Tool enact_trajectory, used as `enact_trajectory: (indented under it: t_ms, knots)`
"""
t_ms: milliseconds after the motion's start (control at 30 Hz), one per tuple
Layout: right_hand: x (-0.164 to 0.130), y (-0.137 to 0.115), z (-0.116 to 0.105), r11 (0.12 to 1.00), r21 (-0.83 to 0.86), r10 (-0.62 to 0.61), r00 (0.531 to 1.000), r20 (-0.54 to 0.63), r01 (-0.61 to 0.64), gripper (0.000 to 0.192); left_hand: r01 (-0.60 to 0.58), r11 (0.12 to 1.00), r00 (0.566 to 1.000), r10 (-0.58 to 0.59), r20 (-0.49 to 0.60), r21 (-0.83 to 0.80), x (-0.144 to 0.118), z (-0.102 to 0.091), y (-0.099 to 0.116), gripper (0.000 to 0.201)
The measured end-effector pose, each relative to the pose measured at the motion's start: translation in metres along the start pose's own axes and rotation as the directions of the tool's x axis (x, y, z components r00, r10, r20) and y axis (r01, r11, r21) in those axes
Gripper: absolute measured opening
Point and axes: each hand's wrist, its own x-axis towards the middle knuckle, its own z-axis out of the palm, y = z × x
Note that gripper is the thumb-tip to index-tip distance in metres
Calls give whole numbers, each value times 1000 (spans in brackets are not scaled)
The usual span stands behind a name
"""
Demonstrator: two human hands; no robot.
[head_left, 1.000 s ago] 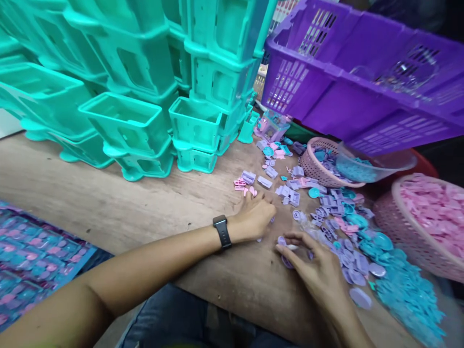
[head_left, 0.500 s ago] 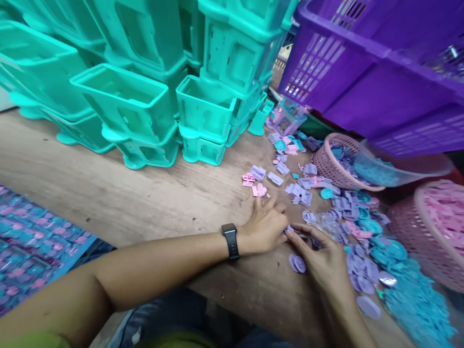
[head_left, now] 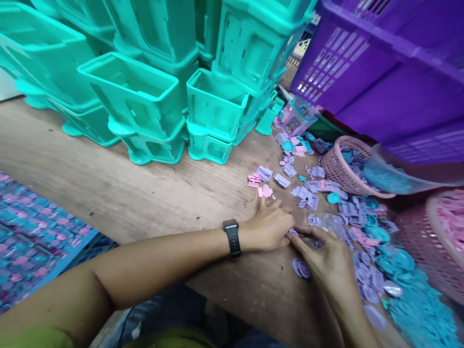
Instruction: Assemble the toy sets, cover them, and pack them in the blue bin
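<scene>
My left hand (head_left: 268,226), with a black watch (head_left: 232,237) on the wrist, rests on the wooden table (head_left: 137,198) with its fingers curled. My right hand (head_left: 328,261) meets it fingertip to fingertip over a small purple plastic piece (head_left: 293,233); which hand grips it I cannot tell. Two purple discs (head_left: 300,268) lie just under my right hand. Loose purple, pink and teal small parts (head_left: 358,227) are scattered to the right of both hands.
Teal plastic housings (head_left: 145,96) are stacked at the back. A purple crate (head_left: 380,72) hangs over the right side, above a pink basket (head_left: 340,169) and a clear bowl (head_left: 398,176). A second pink basket (head_left: 445,241) sits far right. Printed cards (head_left: 32,241) lie at left.
My right hand has moved left and up from the disc pile to meet my left hand's fingertips. The view has shifted slightly right and closer.
</scene>
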Motion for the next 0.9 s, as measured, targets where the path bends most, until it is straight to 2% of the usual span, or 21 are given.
enact_trajectory:
  t_ms: [100, 167, 233, 333, 433, 533, 600, 667, 767, 900]
  knots:
    - [-2, -4, 6, 1000, -22, -1, 999, -45, 0, 55, 64, 998, 993, -63, 96, -14, 1, -27, -9, 21]
    - [-6, -2, 7, 998, -54, -23, 998, -63, 20, 60, 84, 996, 992, -81, 93, -31, 2, -41, -17, 28]
    - [-11, 4, 3, 990, -134, -54, 996, -67, 44, 64, 55, 996, 997, -51, 56, -74, 2, -48, -25, 25]
    - [-23, 15, -10, 954, -296, -82, 992, -96, 50, 70, 33, 994, 999, -32, 8, -108, -3, -48, -33, 20]
    - [-36, 10, -14, 918, -391, -140, 975, -170, 64, 65, 59, 997, 997, -60, -37, -46, -16, -43, -31, 22]
    - [-44, -14, -1, 934, -303, -240, 959, -149, 187, 48, 73, 997, 992, -75, -99, -24, -31, -38, -26, 21]
    - [-45, -30, 14, 919, -263, -323, 944, -70, 295, 38, 149, 988, 974, -154, -165, -39, -39, -37, -25, 23]
    - [-44, -40, 27, 877, -313, -389, 921, -17, 365, 37, 240, 969, 940, -247, -236, -58, -45, -38, -26, 26]
    - [-43, -39, 36, 830, -387, -443, 896, -22, 401, 42, 314, 948, 905, -315, -286, -52, -46, -43, -30, 26]
    - [-47, -34, 29, 833, -355, -488, 866, -106, 425, 33, 343, 938, 919, -321, -230, 59, -36, -47, -28, 20]
